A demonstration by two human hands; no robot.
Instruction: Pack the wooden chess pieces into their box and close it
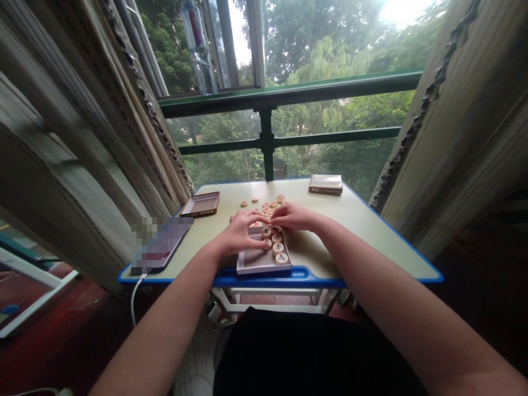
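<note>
Round wooden Chinese chess pieces (281, 258) with dark characters lie along the right side of a shallow box tray (252, 263) at the table's near edge. My left hand (239, 228) reaches over the tray's left side, fingers spread, its thumb touching a piece (268, 244) inside. At the far right corner of the tray, my right hand (293, 216) has its fingertips pinched together on a Chinese chess piece, mostly hidden by the fingers. Beyond both hands, several red-marked pieces (273, 204) lie loose on the table.
The pale table (355, 247) has a blue rim. A box lid (201, 204) lies at the back left, with a tablet-like device (165, 242) and its cable nearer. A flat box (325, 184) is at the back right. Curtains flank the window and its green railing (289, 94).
</note>
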